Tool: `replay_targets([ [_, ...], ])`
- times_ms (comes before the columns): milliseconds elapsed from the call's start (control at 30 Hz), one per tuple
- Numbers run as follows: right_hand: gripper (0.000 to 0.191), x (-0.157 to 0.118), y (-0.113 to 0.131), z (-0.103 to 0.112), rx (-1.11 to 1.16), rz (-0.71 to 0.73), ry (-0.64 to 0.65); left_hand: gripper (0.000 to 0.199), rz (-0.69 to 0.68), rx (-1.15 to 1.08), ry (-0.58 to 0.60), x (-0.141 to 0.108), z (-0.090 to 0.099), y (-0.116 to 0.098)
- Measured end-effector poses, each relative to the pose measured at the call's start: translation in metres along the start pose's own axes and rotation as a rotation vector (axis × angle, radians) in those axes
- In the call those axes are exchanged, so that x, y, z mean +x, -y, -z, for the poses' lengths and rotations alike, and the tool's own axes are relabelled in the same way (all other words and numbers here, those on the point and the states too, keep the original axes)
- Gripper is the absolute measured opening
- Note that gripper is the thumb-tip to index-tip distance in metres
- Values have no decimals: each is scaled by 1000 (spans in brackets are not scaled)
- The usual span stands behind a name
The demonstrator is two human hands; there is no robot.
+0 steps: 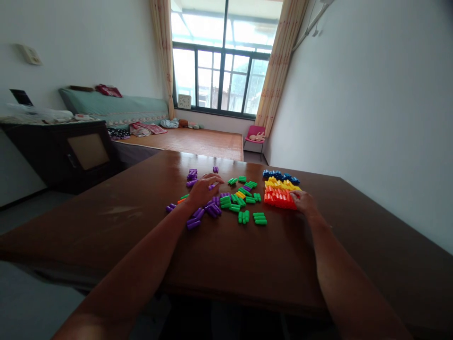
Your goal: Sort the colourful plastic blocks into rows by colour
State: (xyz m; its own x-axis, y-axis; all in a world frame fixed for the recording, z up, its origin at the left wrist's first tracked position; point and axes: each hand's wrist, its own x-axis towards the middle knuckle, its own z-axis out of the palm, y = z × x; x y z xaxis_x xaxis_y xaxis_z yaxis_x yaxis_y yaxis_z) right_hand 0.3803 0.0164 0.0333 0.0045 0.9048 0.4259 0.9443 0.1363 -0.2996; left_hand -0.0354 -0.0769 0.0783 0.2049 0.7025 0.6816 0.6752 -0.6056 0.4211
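My left hand [205, 190] reaches over the scattered purple pieces [213, 208], its fingers stretched forward and a purple piece partly showing beneath them. My right hand [303, 202] is at the right end of a row of red-orange pieces [281, 198], its fingers closed on the end piece. Behind that row lie a yellow row [281, 183] and a dark blue row [279, 175]. Green pieces [243, 217] are spread over the middle, with a yellow piece [240, 194] among them. Near my left wrist an orange piece is partly hidden.
The brown table [230, 264] fills the foreground. Beyond it stand a low bed [198, 141] with cloths on it, a pink chair [255, 132] and a window. A dark cabinet [85, 151] is at the left, a white wall at the right.
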Motion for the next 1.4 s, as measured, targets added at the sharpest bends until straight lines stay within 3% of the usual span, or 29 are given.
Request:
replay_targets([
  [100,40,0,2,1,-43,32,-111,22,55,108,19,2,16,8],
  [200,40,-1,8,5,-27,57,-252,24,186,269,117,1,43,21],
  [300,38,-3,17,6,39,111,-301,24,432,484,326,-7,71,32],
  [400,38,-7,26,5,87,178,-300,23,642,635,597,-15,86,38],
  [467,38,-8,30,4,96,203,-299,24,696,646,736,-18,88,41],
  [567,39,-10,33,4,112,226,-293,33,671,564,841,-18,85,44],
  [700,37,-11,36,1,132,206,-270,52,634,453,835,-14,81,43],
  [800,34,-13,42,-1,146,221,-239,53,583,385,801,-13,79,37],
  [933,33,-16,51,-2,160,267,-221,55,564,337,839,-15,73,31],
  [1133,35,-22,65,-5,186,314,-185,31,449,397,711,-12,61,28],
  [1233,37,-24,71,-6,209,356,-164,28,457,347,748,-11,59,24],
  [1400,37,-27,78,-5,227,368,-136,26,490,214,906,-12,62,20],
])
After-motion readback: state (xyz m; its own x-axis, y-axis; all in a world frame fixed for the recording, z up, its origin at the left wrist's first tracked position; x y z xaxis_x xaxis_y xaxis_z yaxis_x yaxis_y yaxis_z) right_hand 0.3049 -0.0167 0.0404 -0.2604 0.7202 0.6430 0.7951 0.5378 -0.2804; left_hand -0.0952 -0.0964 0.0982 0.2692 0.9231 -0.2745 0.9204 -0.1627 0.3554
